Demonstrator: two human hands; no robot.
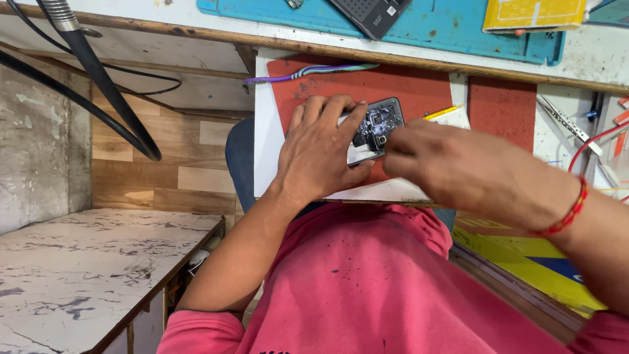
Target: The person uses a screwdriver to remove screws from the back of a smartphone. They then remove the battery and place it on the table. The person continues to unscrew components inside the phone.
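An opened phone (379,124) with its back off and its inner parts showing lies tilted over a red mat (406,88). My left hand (321,147) grips the phone's left side, fingers curled over its top edge. My right hand (452,164) comes in from the right with its fingertips pinched against the phone's lower right corner; whether a small tool is in them is hidden. A red thread band (570,211) circles my right wrist.
A purple and green toothbrush (308,71) lies at the mat's top. A yellow pencil (444,112) sticks out behind my right hand. A blue mat (458,26) with a dark device (370,14) sits on the upper bench. Black cables (105,85) hang at left above a marble-patterned counter (85,269).
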